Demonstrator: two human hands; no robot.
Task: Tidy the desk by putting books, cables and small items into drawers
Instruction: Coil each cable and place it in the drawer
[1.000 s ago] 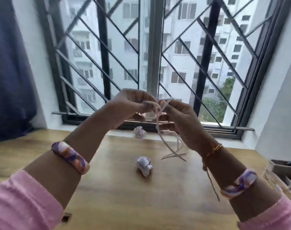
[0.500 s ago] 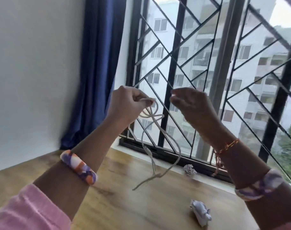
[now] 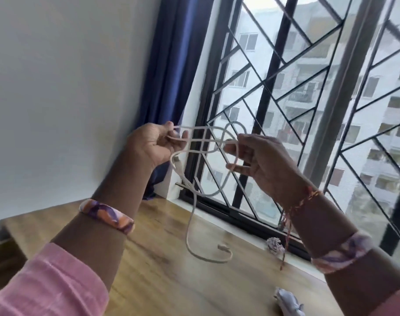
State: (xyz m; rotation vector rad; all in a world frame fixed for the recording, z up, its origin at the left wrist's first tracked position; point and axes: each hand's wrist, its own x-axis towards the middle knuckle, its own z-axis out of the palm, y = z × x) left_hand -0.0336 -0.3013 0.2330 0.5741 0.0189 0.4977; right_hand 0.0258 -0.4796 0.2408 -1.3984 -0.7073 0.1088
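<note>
Two hands, left hand (image 3: 156, 145) and right hand (image 3: 260, 160), pinch one white cable (image 3: 189, 224) above two crumpled papers (image 3: 287, 303).

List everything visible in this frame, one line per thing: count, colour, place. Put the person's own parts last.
cable: 1, white, held up in loops between both hands, its tail hanging to the desk with a plug end resting there
crumpled paper balls: 2, whitish with purple print, one by the window sill, one at the bottom edge
desk: 1, light wood, under the hands
curtain: 1, dark blue, left of the window
window grille: 1, black, in front of the glass
wall: 1, white, left
bangles: 2, purple and orange, one per forearm
thread band: 1, red and orange, right wrist
sleeves: 2, pink, bottom corners
left hand: 1, grip on the cable loops
right hand: 1, fingers hooked through the loops
</note>
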